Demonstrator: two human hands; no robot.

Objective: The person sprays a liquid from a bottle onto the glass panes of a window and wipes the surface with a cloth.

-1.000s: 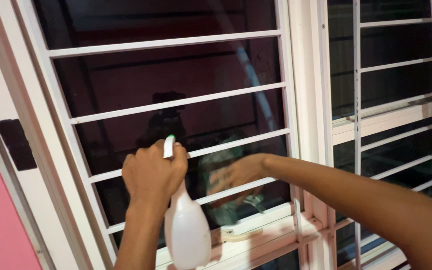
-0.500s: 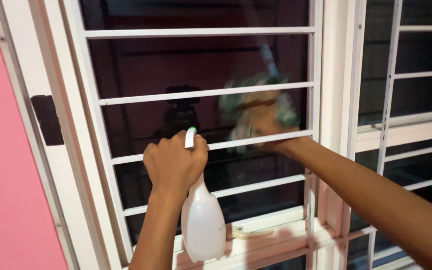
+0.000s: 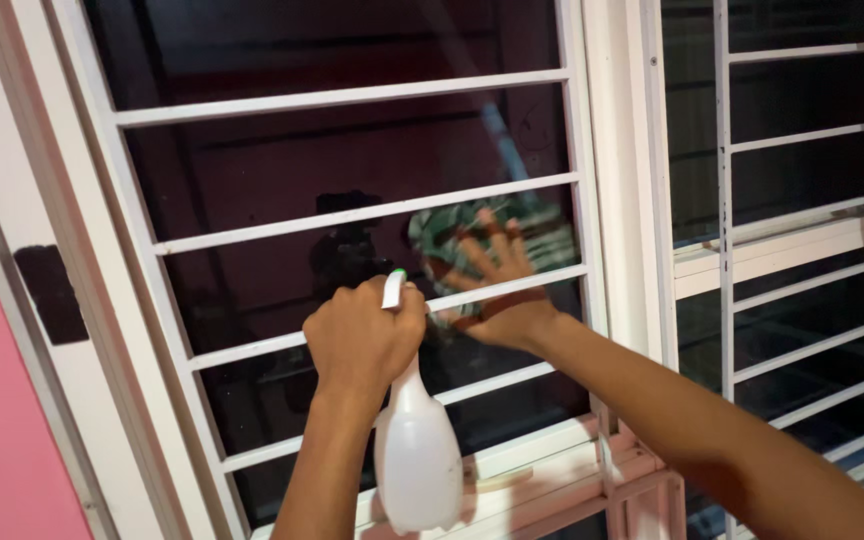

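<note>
While the right hand (image 3: 497,290) lay spread flat, fingers splayed, it pressed a green-and-white patterned cloth (image 3: 452,240) against the dark window glass (image 3: 352,160). The arm had been passed between two of the white horizontal grille bars (image 3: 352,215), so the palm worked behind the grille, with one bar crossing just below the wrist. The hand was not clenched; it pinned the cloth with open palm and fingertips.

The left hand (image 3: 364,340) was closed in a fist around the neck of a white spray bottle (image 3: 417,455), on the near side of the bars. The green-tipped nozzle (image 3: 393,285) stood just above the knuckles and pointed toward the pane. The bottle body hung down from the fist, in front of the lower window frame (image 3: 552,470). Whether a finger rested on the trigger could not be told.

Judgement on technique: wiping here would go best with the palm kept flat, so the cloth stays fully under the hand and does not bunch against a bar. Strokes should overlap and run along the gap between bars, then shift to the next gap. The bottle should be held clear of the wiping arm.

Relative position: the cloth lay up and to the right of the left fist, near the nozzle but apart from it; the two hands were close, not touching.
</note>
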